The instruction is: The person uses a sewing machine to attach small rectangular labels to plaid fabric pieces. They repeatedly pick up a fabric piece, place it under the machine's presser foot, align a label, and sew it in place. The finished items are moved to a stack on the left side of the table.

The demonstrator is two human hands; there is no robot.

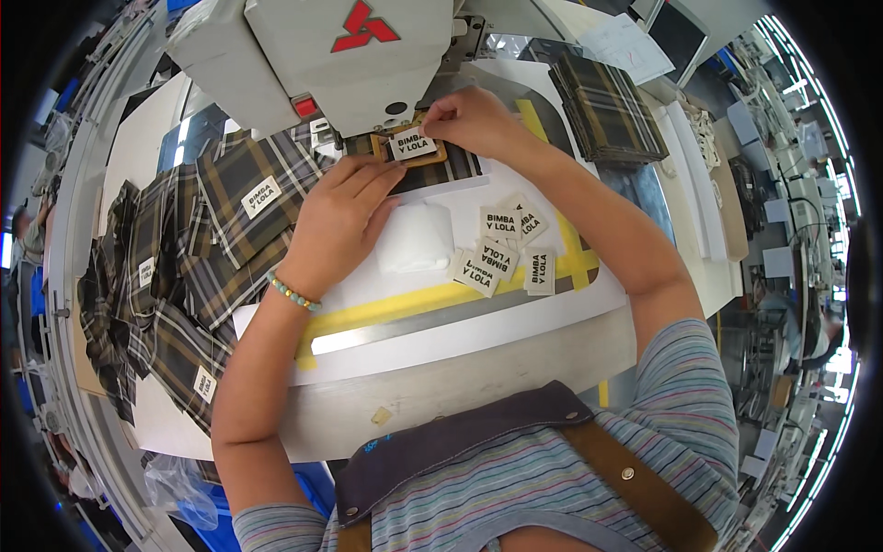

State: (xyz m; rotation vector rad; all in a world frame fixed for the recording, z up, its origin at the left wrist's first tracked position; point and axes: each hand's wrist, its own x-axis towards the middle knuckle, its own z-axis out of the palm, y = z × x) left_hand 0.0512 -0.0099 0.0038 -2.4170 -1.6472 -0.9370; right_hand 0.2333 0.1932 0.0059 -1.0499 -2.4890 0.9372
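Note:
A white fabric label [411, 143] with dark print lies inside a tan clamp frame [429, 160] under the sewing machine head [354, 64]. Plaid fabric [464, 166] shows beneath the frame. My left hand [342, 216] rests palm down, its fingers stretched out toward the frame's near left edge. From the right, my right hand [474, 121] reaches in with thumb and fingers pinched at the label's upper right corner. Several loose labels [499, 222] lie in a small overlapping pile to the right of a white block-like thing [415, 237].
Plaid pieces with labels [262, 195] are heaped on the left. A neat stack of plaid pieces [618, 106] stands at the back right. Yellow tape [395, 308] runs along the white work surface. A blue bin [308, 483] sits below the table's front edge.

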